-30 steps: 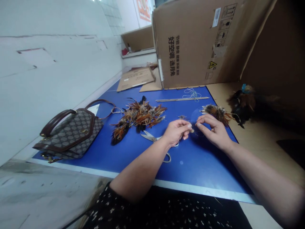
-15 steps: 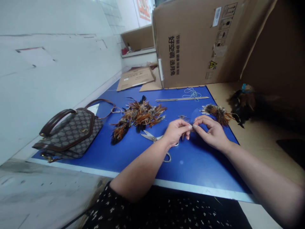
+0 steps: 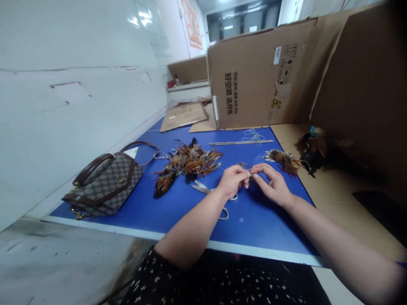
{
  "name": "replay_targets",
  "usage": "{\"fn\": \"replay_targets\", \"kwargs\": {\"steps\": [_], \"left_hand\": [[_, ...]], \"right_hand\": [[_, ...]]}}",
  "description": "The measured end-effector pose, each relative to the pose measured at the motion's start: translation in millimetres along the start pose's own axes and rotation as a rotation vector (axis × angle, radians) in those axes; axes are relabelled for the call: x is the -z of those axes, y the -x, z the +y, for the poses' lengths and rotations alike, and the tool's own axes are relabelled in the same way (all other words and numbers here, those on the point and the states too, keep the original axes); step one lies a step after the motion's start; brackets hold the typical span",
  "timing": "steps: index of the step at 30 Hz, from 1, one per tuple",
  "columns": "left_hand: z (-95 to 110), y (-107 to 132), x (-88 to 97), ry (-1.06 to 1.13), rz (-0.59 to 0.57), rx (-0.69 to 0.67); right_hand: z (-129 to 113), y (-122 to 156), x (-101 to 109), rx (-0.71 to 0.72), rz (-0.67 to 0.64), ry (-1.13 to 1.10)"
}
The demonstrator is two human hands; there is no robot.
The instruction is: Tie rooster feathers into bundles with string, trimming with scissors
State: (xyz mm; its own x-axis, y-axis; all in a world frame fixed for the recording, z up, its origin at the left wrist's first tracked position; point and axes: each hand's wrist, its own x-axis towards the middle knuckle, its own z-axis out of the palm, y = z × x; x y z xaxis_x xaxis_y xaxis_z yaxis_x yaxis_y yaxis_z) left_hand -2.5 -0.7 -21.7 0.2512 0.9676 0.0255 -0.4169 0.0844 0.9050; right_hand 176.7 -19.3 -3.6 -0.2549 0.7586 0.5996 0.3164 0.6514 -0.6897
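Observation:
My left hand (image 3: 233,181) is closed in a pinch on a small brown feather (image 3: 241,185), a wisp of which shows under the fingers. My right hand (image 3: 271,183) meets it fingertip to fingertip, thumb and forefinger pinched at the same spot; the hands cover most of the feather. Beneath my left wrist lie open scissors (image 3: 201,187), blades pointing left. To the left spreads a heap of brown and black feathers (image 3: 187,161). A smaller feather bundle (image 3: 284,161) rests just beyond my right hand.
A patterned handbag (image 3: 106,184) stands at the left of the blue table (image 3: 190,224). Behind are thin sticks (image 3: 241,142), tangled thread (image 3: 253,136) and flat cardboard (image 3: 184,116). A large carton (image 3: 254,84) blocks the back right. Dark feathers (image 3: 313,146) lie on the right-hand cardboard.
The view has tilted up, so the table and its things sit lower in the picture. Both hands stay pinched together over the same place, with little change in the fingers.

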Motion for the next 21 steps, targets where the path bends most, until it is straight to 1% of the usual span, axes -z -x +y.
{"fn": "replay_targets", "kwargs": {"steps": [4,9,11,15,18,21], "left_hand": [[-3.4,-2.2,2.6,-0.018,0.006,-0.029],[-5.1,-1.5,4.8,-0.103,-0.001,-0.121],[-4.7,-0.3,4.3,-0.165,0.008,-0.153],[-4.2,0.6,3.0,-0.28,0.065,-0.247],[-5.4,-0.1,2.9,-0.307,0.059,-0.305],[-6.7,-0.6,2.3,-0.297,0.055,-0.328]], "right_hand": [[10.9,3.0,-3.8,-0.034,0.006,-0.018],[23.6,7.1,-9.6,-0.141,-0.016,-0.08],[24.0,7.5,-11.1,-0.173,-0.019,-0.119],[19.1,6.2,-13.3,-0.234,-0.018,-0.194],[16.0,4.9,-14.7,-0.287,0.0,-0.246],[15.7,4.4,-14.9,-0.334,0.023,-0.288]]}}
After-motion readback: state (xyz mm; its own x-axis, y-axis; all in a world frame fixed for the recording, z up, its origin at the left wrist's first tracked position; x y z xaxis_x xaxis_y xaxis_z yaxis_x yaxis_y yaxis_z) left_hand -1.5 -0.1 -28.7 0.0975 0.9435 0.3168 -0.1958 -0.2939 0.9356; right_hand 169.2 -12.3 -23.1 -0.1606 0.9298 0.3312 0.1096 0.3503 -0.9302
